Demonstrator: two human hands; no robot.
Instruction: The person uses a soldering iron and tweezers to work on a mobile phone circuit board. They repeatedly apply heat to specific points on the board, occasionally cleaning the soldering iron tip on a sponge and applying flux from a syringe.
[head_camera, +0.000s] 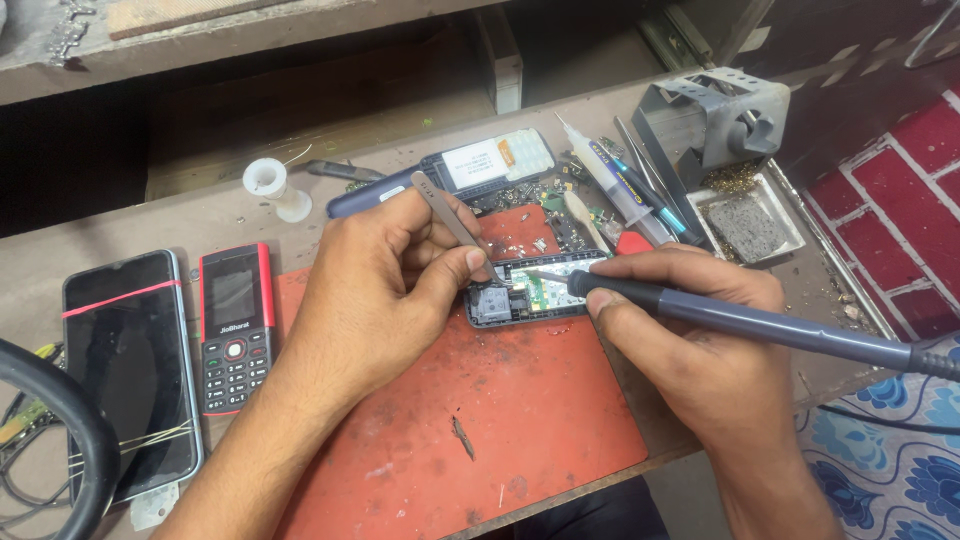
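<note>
My left hand (385, 285) pinches tweezers (452, 222), right hand (690, 335) grips the soldering iron (760, 322), both on the opened phone (535, 290) at the red mat's (480, 420) back edge. Slip risk: tip bridges pads, scorches board.

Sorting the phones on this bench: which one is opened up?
The small phone on the red mat, between both hands, circuit board exposed. The red keypad phone and black smartphone lie closed.
</note>
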